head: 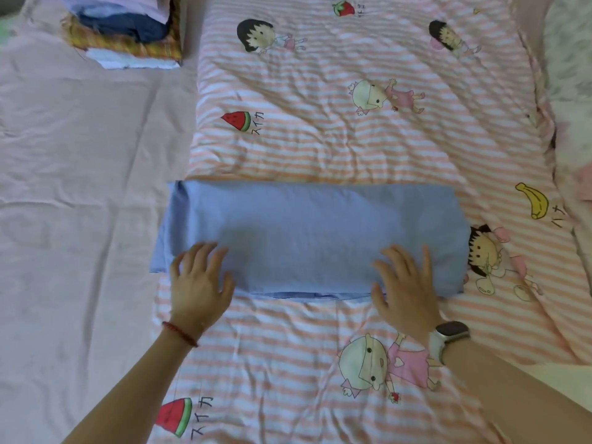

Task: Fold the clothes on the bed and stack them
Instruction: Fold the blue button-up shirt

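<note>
Both grips flat, fingers spread: left hand and right hand press folded blue cotton cloth; folded stack at 11 o'clock.

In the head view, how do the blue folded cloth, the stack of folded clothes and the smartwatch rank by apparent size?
1. blue folded cloth
2. stack of folded clothes, farther away and partly cut off
3. smartwatch

head view, looking down, bed close

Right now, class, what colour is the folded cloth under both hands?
The folded rectangular cloth is plain light blue, shown in the head view.
</note>
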`<state>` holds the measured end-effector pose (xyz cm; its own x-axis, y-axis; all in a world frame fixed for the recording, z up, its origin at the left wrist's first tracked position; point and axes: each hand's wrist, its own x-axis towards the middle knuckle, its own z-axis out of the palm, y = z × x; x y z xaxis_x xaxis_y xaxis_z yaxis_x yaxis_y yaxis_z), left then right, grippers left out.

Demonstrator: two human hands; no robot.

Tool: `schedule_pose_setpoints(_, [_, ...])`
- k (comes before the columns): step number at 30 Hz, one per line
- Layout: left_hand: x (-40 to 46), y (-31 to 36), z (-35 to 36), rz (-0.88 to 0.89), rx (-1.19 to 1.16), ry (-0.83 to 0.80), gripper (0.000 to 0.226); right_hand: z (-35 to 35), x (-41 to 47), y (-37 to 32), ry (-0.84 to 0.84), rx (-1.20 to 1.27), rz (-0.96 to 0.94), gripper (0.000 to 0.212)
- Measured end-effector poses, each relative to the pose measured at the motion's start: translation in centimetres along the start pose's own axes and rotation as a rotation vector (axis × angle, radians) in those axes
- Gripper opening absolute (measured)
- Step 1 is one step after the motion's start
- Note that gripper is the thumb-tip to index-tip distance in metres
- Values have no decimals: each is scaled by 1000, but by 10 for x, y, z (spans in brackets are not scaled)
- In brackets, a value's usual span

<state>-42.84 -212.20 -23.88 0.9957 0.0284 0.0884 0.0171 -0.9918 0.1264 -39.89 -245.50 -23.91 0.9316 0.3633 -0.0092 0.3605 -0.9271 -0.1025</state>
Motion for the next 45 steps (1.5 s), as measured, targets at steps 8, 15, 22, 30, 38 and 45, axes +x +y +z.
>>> schedule_pose_setpoints(8, [48,-3,47,-288,20,-198,56,45,87,-65,-124,-7,37,52])
schedule_pose_setpoints(15, [37,-54,45,-750,-259,-142,57,52,62,-17,-220,-45,332,60])
schedule_pose_setpoints(22, [130,-77,23,-785,-522,169,48,43,119,-72,-132,28,6,51])
schedule_pose_setpoints(30, [162,-104,18,-1115,-890,137,14,59,150,-85,-244,-19,-67,55])
schedule_pose_setpoints(38, [155,-77,18,-1213,-554,300,29,55,142,-51,-248,-2,-25,52])
schedule_pose_setpoints(45, [94,81,58,67,-23,-39,49,48,122,44,-307,-138,73,51])
